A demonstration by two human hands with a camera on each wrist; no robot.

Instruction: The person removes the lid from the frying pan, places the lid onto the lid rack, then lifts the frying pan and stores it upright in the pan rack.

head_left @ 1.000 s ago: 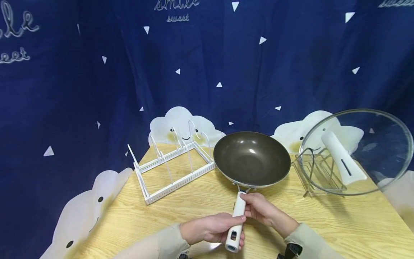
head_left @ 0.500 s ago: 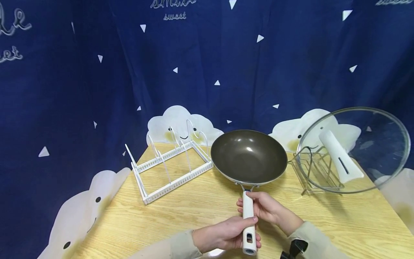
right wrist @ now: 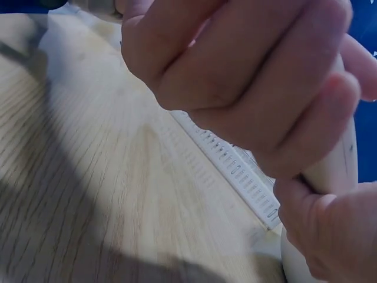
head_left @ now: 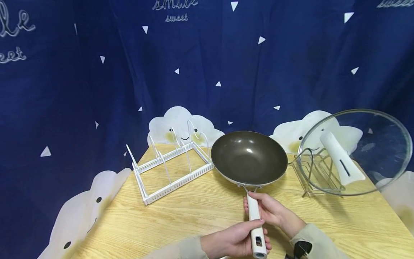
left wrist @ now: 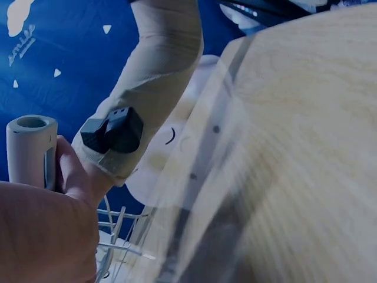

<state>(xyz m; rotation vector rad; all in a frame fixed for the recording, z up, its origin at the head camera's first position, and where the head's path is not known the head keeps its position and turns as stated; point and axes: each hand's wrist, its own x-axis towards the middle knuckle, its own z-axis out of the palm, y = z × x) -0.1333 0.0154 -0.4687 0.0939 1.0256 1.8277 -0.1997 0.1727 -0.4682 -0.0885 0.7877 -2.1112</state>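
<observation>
1. Pale wood-grained tabletop (head_left: pixel 178 219) spreads beneath the work.
2. Left hand (head_left: pixel 237 239) curls round the handle (head_left: pixel 254 208) near its end; right hand (head_left: pixel 271 210) grips closer to the bowl.
3. Between two racks, the pan (head_left: pixel 249 158) faces up: glossy dark brown inside, pale outside, its white handle slotted (a hanging hole, by its look).
4. White rack (head_left: pixel 178 185) at left; wire rack (head_left: pixel 305 181) at right, with a tilted glass lid (head_left: pixel 381 151).
5. Behind, navy curtain (head_left: pixel 200 46) with white triangles and smiling clouds.
</observation>
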